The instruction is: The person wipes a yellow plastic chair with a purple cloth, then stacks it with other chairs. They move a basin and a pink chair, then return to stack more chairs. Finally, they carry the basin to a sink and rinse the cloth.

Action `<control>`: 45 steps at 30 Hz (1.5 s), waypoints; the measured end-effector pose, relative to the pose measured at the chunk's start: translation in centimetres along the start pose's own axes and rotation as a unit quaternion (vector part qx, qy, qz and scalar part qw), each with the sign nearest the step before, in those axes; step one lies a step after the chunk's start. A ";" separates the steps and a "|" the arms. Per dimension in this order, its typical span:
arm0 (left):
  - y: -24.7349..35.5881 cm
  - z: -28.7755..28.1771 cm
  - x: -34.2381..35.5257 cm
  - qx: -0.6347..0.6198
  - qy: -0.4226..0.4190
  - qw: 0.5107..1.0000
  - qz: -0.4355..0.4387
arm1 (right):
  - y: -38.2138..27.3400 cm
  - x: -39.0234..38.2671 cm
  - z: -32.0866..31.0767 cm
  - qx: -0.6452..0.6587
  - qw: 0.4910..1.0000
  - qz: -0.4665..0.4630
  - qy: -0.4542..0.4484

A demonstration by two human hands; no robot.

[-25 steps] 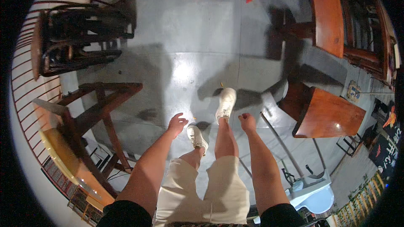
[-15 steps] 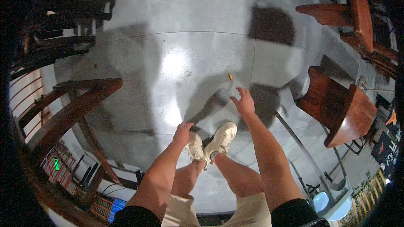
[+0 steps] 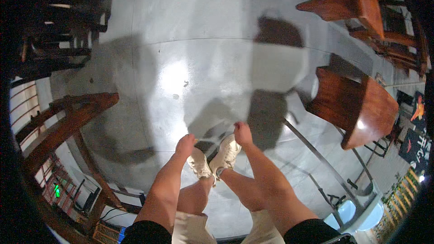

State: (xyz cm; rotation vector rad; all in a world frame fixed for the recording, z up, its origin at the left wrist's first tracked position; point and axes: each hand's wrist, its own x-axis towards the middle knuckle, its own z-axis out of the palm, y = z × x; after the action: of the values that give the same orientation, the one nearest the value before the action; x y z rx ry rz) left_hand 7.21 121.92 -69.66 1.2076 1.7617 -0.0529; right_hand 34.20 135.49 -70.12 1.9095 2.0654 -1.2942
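My right hand [image 3: 243,134] hovers just above the toe of my right shoe [image 3: 227,152], its fingers curled together. Whatever it grips, if anything, is too small to make out. Above the tip of my left shoe [image 3: 198,162], my left hand [image 3: 185,146] is also closed. A tiny yellowish spot shows at its fingertips, but I cannot tell what it is. The two hands are apart, with grey floor [image 3: 203,77] and a dark shadow visible between them.
A wooden chair [image 3: 357,104] stands at the right beside a metal pole [image 3: 318,162] with a pale blue pan-like part [image 3: 368,214]. More wooden furniture [image 3: 361,9] is at the far right. A wooden frame [image 3: 72,124] rises on the left, dark chairs [image 3: 63,40] beyond.
My right hand has drawn back toward my shoes and its fingers have closed. The small orange stub, like a cigarette butt, is gone from its floor spot. My left hand shifted slightly left.
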 end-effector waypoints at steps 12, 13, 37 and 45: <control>35.8 -16.6 -26.4 -0.027 0.010 0.977 0.214 | -20.8 -27.1 -22.9 0.624 0.727 0.249 0.141; 37.8 -17.5 -27.6 -0.048 0.009 0.962 0.268 | -21.5 -28.7 -25.3 0.647 0.707 0.234 0.162; 71.0 -1.6 -62.4 0.229 -0.335 0.683 0.607 | -2.2 -85.4 -37.6 0.404 0.657 0.395 0.499; 72.5 16.5 -62.4 0.333 -0.336 0.723 0.504 | 9.8 -96.8 -34.9 0.645 0.599 0.301 0.368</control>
State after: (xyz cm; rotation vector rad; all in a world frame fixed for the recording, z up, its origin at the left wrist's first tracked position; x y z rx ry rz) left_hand 74.62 106.99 -1.42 2.1779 0.2575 -0.4469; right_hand 82.48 77.02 0.14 3.5852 -0.2294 -2.1698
